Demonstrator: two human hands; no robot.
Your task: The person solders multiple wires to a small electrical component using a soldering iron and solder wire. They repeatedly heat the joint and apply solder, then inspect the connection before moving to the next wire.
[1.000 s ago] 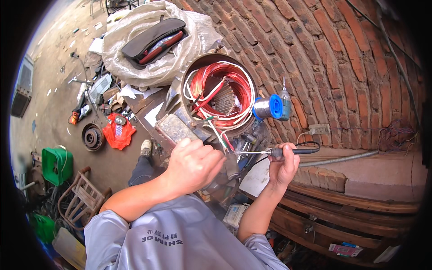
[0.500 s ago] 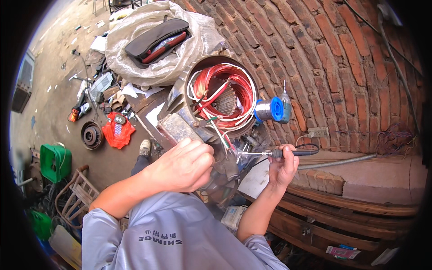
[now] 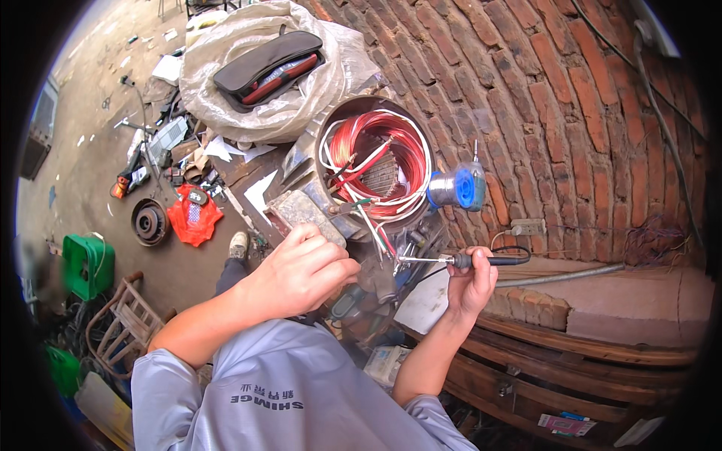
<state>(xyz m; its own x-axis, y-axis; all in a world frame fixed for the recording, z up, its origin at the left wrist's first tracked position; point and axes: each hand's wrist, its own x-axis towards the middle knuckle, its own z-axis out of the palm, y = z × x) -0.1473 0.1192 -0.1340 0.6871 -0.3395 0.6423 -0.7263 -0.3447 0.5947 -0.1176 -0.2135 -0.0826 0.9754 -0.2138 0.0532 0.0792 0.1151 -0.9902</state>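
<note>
My right hand (image 3: pixel 472 284) grips the dark handle of a soldering iron (image 3: pixel 508 261). Its metal tip points left and meets the ends of red and white wires (image 3: pixel 389 244), or lies very close to them. Those leads come from a ring of red and white windings (image 3: pixel 410 154) inside a round metal motor housing (image 3: pixel 331 204). Left of the tip, my left hand (image 3: pixel 304 274) is closed with its fingers curled in a pinch; whatever they hold is hidden or too thin to see. Beside the housing stands a solder spool (image 3: pixel 446 189) with blue ends.
A small bottle with a needle-like top (image 3: pixel 478 180) stands behind the spool, by the brick wall (image 3: pixel 526 113). Left of the motor lies a white sack (image 3: pixel 199 94) bearing a dark case (image 3: pixel 271 68). A green bucket (image 3: pixel 88 264) and a wooden chair (image 3: pixel 129 323) are at the left.
My left hand has drawn slightly left, away from the iron's tip, and its fingers look a little looser. The iron stays at the wire ends. The whole view has shifted slightly.
</note>
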